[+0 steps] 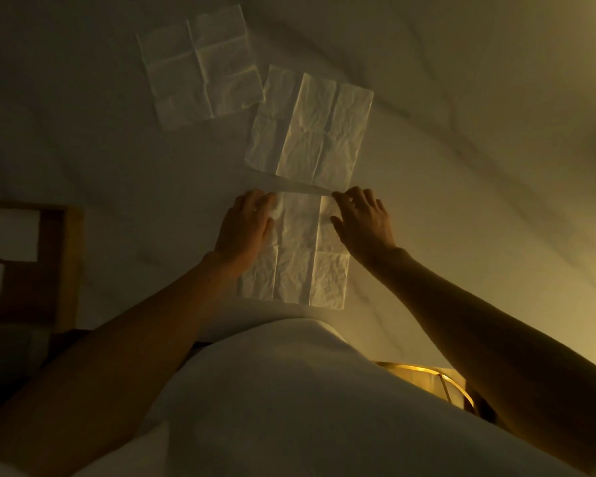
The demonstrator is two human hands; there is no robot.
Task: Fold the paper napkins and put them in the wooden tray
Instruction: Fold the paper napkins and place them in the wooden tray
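Note:
A creased white paper napkin (298,256) lies flat on the pale sheet in front of me. My left hand (245,228) rests on its far left part, fingers at the top left corner. My right hand (363,223) touches its far right corner, fingertips pinching the edge. Beyond it lie two overlapping unfolded napkins (319,132), and another unfolded napkin (200,67) sits farther back to the left. The wooden tray (71,266) stands at the left edge, with folded white napkins (7,232) inside.
The work surface is a wrinkled pale sheet (461,166). A lit golden lamp shade (427,376) glows low on the right, beside my white garment (289,390). The light is dim.

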